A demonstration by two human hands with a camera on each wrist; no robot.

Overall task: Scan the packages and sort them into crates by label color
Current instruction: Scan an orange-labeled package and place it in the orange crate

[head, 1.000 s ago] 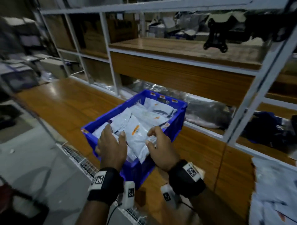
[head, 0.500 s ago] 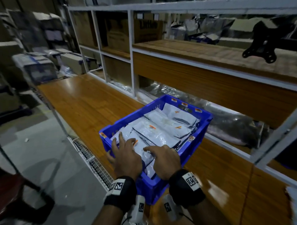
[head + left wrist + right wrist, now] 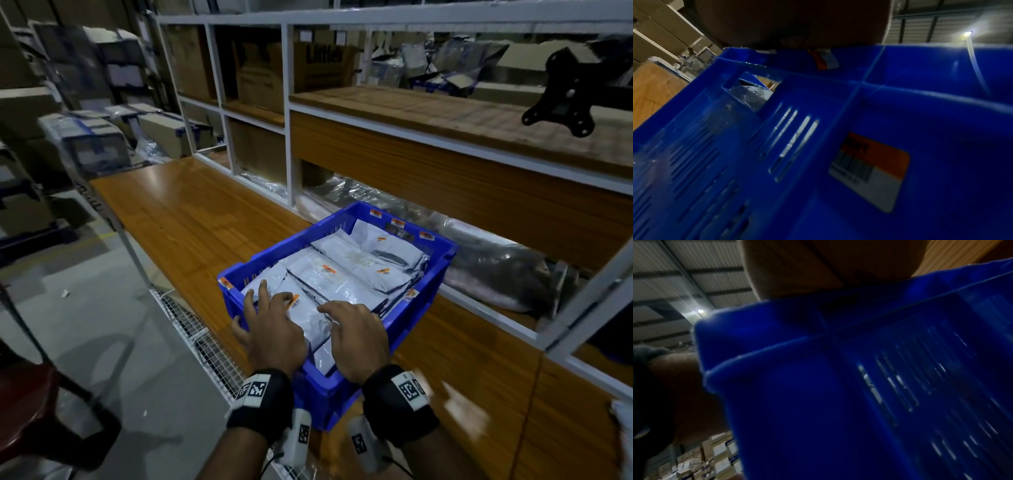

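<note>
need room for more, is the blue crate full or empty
Nearly full: white packages fill the blue crate almost to its rim.

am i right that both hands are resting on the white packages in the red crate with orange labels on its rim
Not quite: the crate is blue, not red, as the head view shows. The rest holds: the left hand and right hand rest on the white packages, and orange labels sit on its rim.

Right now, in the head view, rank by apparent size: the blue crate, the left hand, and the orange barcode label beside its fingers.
1. blue crate
2. left hand
3. orange barcode label
</note>
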